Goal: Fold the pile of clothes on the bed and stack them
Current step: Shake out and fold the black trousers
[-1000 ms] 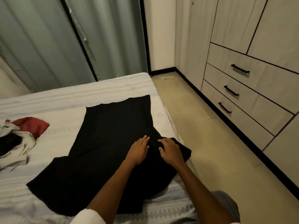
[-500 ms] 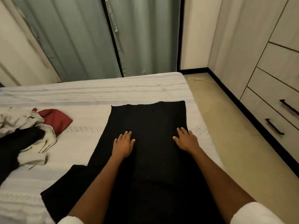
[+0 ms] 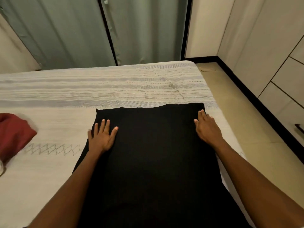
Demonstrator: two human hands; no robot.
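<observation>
Both hands, left hand [image 3: 101, 139] and right hand [image 3: 207, 128], lie open and flat, holding nothing, smoothing the big black cloth garment [image 3: 153, 162] on the white bed [image 3: 98, 89]; folding it probably comes next.

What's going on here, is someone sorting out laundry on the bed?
Yes. A person leans over the bed with a black garment spread flat on it. The left hand and the right hand lie open on the cloth near its far corners, fingers straight, pressing it flat. No fold shows in it yet. A dark red garment lies to the left, apart from the black one.
</observation>
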